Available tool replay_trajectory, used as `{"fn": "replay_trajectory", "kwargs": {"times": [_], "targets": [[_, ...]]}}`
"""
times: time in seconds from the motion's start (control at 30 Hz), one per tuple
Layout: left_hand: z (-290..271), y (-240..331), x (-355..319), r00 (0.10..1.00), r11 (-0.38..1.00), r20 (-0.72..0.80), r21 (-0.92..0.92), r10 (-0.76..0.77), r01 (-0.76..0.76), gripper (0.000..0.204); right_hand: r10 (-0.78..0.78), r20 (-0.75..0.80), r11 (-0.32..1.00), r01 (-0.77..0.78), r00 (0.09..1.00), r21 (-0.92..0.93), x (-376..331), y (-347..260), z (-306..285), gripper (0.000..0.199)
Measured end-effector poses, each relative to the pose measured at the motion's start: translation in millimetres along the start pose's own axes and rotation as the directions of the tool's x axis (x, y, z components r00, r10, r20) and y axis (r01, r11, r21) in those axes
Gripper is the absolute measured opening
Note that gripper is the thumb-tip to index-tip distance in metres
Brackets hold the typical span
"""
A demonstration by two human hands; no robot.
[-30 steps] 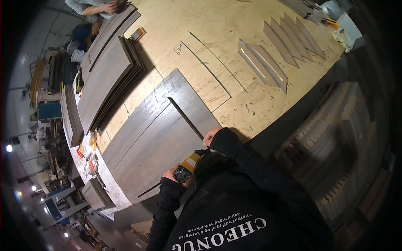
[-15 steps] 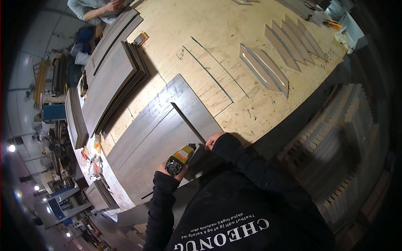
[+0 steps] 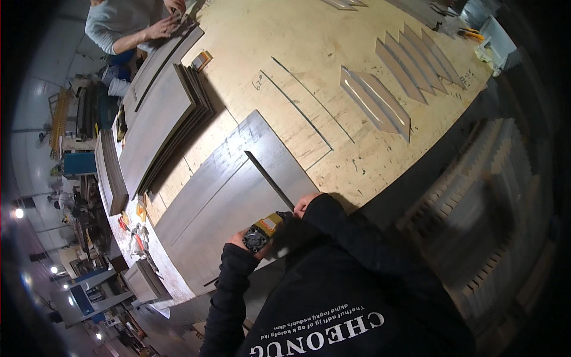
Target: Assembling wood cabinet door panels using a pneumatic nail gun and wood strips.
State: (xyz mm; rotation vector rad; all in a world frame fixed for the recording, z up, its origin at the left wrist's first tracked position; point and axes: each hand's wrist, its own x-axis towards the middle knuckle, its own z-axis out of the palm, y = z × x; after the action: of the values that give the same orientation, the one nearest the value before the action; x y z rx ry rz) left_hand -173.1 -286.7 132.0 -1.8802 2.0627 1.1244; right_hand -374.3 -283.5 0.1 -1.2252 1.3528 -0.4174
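Bright even light on the plywood table [image 3: 380, 160], dark vignetted fisheye rim, bent edges, small lamps glaring lower left

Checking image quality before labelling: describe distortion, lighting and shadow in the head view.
Head view: strong fisheye bend, black vignette at the rim; the plywood table is evenly lit; small lamp flares at far left; shadow beside the stacked grey panels; the hands are small but fairly sharp.

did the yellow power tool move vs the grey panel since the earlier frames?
Cannot tell. The yellow power tool sits at the grey panel near edge, by the dark cut line, throughout; the camera shifts.
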Motion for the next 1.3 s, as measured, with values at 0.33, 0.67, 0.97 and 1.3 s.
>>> {"fn": "replay_trajectory", "kwargs": {"times": [0.33,0.67,0.97,1.3], "targets": [[-29,0,44,0.994,0.95,-0.107,-0.313,-0.038,0.002,0.037,0.065,-0.044,0.99,-0.07,0.997,-0.125,-14,-21,-16,0.03],[-38,1,55,0.984,0.908,0.051,-0.379,-0.172,0.179,0.037,0.054,-0.075,0.981,-0.067,0.996,-0.182,-12,-22,-12,0.035],[-81,1,87,0.98,0.85,-0.058,-0.51,-0.188,0.133,0.027,0.001,-0.019,0.993,-0.003,1.0,-0.115,-4,-6,-3,0.028],[-75,0,93,0.974,0.87,-0.035,-0.458,-0.226,0.185,0.028,0.002,-0.011,1.0,-0.002,1.0,-0.007,0,-2,0,0.022]]}}
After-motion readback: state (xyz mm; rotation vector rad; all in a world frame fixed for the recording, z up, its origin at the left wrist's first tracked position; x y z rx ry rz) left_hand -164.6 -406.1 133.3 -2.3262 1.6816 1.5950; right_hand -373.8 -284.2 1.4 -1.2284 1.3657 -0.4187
